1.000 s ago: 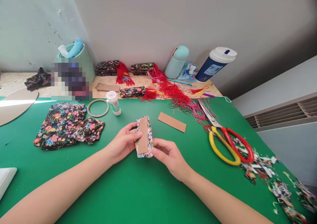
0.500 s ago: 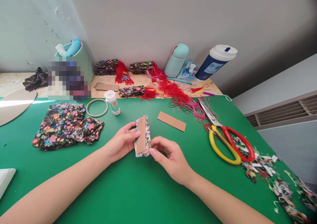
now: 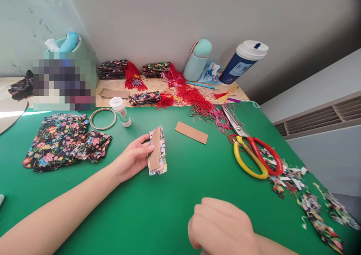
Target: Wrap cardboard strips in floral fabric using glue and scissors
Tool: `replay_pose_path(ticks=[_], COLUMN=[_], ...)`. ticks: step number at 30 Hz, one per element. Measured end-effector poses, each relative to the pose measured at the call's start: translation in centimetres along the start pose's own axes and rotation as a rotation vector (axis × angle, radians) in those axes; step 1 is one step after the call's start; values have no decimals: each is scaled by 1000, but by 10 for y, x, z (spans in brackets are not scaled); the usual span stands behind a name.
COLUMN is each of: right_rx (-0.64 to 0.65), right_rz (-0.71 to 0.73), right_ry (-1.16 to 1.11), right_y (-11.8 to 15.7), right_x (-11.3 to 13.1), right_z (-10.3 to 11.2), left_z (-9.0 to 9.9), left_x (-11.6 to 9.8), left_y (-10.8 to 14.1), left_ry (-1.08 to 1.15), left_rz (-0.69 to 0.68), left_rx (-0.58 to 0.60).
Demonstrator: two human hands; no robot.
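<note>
My left hand (image 3: 137, 155) pinches a brown cardboard strip (image 3: 155, 159) lying on a small piece of floral fabric (image 3: 162, 149). The thumb presses on the cardboard while the fingers go behind the cloth, whose frayed border shows along the right side and bottom. Closer to me, over the green mat, my right hand (image 3: 221, 225) is curled with its back up and apart from the fabric. Its fingertips are hidden, so anything inside cannot be made out. Another cardboard strip (image 3: 191, 132) lies flat on the mat, right of the held piece.
Floral cloth (image 3: 56, 142), a tape roll (image 3: 91, 124) and a white-capped glue stick (image 3: 122, 114) are at left. Scissors (image 3: 246, 142) and fabric scraps (image 3: 316, 213) lie at right. Behind stand a mint bottle (image 3: 196, 63) and blue cup (image 3: 239, 69), near red tassels (image 3: 194, 97).
My right hand has left the fabric's edge, moved down toward me and curled up. My left hand still holds the cardboard and fabric. The whole view has shifted slightly.
</note>
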State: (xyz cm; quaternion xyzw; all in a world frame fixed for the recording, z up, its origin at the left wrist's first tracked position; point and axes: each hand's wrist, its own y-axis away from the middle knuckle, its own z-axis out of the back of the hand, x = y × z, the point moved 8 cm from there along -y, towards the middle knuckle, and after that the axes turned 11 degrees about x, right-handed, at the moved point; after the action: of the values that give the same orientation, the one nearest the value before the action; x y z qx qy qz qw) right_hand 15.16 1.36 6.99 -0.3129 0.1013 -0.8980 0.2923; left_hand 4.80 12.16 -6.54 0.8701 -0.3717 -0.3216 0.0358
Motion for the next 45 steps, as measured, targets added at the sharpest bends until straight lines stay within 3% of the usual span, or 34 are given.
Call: replay_pose_path(ticks=[9, 14, 17, 19, 22, 24, 27, 31, 45], right_rx=[-186, -121, -99, -28, 1, 93, 198, 196, 236], right_rz=[-106, -113, 2, 41, -354, -471, -419, -400, -401], right_ry=[-166, -130, -63, -166, -533, -772, -1013, -1134, -1106], right_y=[2, 0, -10, -21, -30, -32, -39, -41, -36], right_x=[-10, -7, -11, -30, -98, -120, -120, -115, -114], right_z=[2, 1, 1, -8, -31, -55, -77, -82, -84], left_z=[2, 1, 1, 0, -2, -2, -3, -3, -12], left_x=[0, 0, 0, 0, 0, 0, 0, 2, 5], left_y=[-1, 0, 0, 0, 0, 0, -1, -1, -3], left_ry=[-11, -28, -49, -68, -92, -107, -132, -155, -185], left_rz=[-1, 7, 3, 1, 7, 7, 5, 16, 16], left_rx=[-9, -6, -3, 3, 23, 38, 57, 87, 204])
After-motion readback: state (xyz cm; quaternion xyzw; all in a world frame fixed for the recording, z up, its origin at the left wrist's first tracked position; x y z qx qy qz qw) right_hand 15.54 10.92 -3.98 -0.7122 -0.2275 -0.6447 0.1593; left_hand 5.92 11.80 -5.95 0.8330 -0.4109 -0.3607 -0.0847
